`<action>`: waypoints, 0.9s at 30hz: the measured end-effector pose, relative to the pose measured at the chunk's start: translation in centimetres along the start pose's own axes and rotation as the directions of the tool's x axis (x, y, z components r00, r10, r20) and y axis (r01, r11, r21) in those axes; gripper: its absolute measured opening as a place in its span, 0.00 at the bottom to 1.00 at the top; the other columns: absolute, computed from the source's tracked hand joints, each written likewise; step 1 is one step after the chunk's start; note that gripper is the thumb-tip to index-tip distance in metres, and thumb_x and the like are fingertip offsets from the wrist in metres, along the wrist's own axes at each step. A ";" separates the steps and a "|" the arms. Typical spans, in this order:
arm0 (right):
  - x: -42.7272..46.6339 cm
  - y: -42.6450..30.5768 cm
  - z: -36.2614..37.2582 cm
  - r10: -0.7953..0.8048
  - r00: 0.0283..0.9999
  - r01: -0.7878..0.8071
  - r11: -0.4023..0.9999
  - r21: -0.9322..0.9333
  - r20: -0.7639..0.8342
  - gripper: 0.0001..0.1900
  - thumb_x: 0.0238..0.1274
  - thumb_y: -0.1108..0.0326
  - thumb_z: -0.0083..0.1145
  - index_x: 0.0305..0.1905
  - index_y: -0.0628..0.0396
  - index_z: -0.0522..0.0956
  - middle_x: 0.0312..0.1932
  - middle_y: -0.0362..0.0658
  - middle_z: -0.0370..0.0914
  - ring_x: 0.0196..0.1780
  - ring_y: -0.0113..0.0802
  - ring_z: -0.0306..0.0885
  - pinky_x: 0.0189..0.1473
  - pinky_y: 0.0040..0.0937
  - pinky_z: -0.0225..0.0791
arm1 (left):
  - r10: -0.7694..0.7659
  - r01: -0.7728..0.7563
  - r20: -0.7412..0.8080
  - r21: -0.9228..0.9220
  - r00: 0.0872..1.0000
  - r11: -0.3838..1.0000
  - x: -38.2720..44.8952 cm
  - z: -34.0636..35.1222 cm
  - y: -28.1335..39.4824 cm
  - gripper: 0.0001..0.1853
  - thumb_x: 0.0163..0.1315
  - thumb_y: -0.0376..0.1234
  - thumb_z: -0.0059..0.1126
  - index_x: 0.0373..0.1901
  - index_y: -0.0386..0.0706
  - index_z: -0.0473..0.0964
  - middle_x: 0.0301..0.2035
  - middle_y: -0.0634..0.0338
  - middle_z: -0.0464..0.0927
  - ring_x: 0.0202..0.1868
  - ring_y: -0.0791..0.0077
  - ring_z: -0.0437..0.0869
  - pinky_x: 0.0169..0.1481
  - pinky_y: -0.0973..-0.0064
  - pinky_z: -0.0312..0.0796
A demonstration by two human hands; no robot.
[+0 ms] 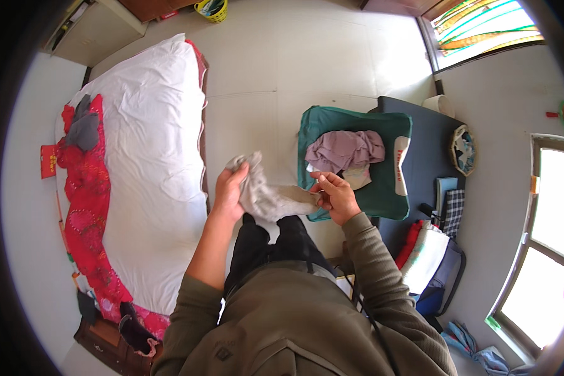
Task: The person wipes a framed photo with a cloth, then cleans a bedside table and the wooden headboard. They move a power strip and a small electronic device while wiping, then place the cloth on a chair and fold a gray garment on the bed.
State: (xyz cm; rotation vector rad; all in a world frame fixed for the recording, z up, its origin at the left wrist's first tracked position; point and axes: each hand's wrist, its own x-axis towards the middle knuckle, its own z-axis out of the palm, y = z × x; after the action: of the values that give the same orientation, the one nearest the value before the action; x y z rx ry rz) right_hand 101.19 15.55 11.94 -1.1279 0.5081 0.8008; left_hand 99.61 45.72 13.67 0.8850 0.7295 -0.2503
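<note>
A light grey-beige cloth item [268,195], crumpled at one end, is stretched between my hands in front of my legs. My left hand [231,188] grips its bunched end, thumb on top. The narrower end is pinched by the fingers of my right hand [336,195]. Beyond my right hand, a green fabric storage box [385,164] with a white label stands with its top open. In it lie a mauve cloth [345,149] and a cream patterned cloth [358,176].
To the left is a bed with a white sheet [155,164], a red patterned blanket [87,221] and dark grey clothing [83,131]. A dark table [427,136] at right bears a basket [464,150] and folded cloths [425,256]. A yellow basket [218,14] stands on the far floor.
</note>
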 end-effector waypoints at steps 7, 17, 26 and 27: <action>2.3 0.2 7.0 -0.197 0.959 0.263 0.886 -0.381 0.204 0.34 0.80 0.63 0.65 0.84 0.50 0.66 0.70 0.48 0.76 0.67 0.34 0.75 0.66 0.39 0.75 | -0.049 0.153 0.287 -0.353 0.957 0.923 1.4 1.3 3.3 0.20 0.84 0.41 0.54 0.66 0.36 0.77 0.58 0.52 0.86 0.59 0.59 0.89 0.66 0.58 0.81; 8.2 0.0 13.6 -0.110 0.931 -0.078 0.872 0.483 0.348 0.32 0.75 0.65 0.71 0.77 0.46 0.69 0.62 0.39 0.84 0.68 0.35 0.80 0.71 0.44 0.71 | -0.095 0.232 0.479 -0.236 0.873 0.944 6.9 1.5 9.3 0.31 0.75 0.34 0.60 0.77 0.39 0.67 0.64 0.52 0.82 0.61 0.59 0.87 0.64 0.59 0.83; 9.1 -0.9 8.3 -0.132 0.960 -0.092 0.682 0.726 0.246 0.27 0.74 0.62 0.72 0.73 0.47 0.79 0.71 0.39 0.81 0.75 0.41 0.76 0.77 0.55 0.66 | -0.300 0.290 0.542 0.106 0.785 0.951 13.0 8.9 8.9 0.38 0.64 0.24 0.55 0.80 0.37 0.64 0.68 0.48 0.78 0.67 0.55 0.84 0.71 0.56 0.79; 8.5 -2.2 7.5 -0.146 0.977 -0.002 0.720 0.694 0.154 0.27 0.73 0.64 0.73 0.73 0.50 0.79 0.68 0.39 0.83 0.72 0.39 0.79 0.76 0.51 0.68 | -0.320 0.280 0.536 0.157 0.781 0.947 13.7 9.7 8.7 0.39 0.64 0.24 0.54 0.80 0.36 0.63 0.69 0.48 0.78 0.67 0.54 0.84 0.72 0.55 0.79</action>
State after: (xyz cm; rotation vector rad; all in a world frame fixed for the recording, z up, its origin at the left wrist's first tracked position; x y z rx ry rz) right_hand 107.99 24.67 9.91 -0.3529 0.5276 0.5616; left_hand 118.49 44.81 13.81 0.7013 0.3059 -0.7932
